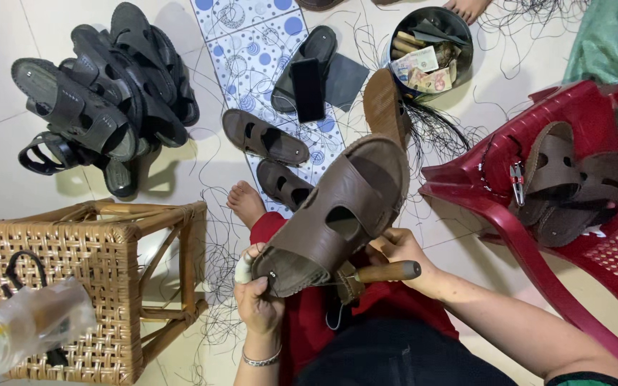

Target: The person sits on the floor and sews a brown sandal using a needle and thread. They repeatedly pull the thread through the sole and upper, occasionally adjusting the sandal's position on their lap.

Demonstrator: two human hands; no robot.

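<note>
Left hand pinches the brown leather sandal at its sole edge; right hand grips a wooden-handled awl, best kept steady.

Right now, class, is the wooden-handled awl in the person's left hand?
No, the right hand grips the wooden-handled awl; the left hand pinches the brown sandal.

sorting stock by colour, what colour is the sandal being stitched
Brown, seen best in the head view: the sandal.
</note>
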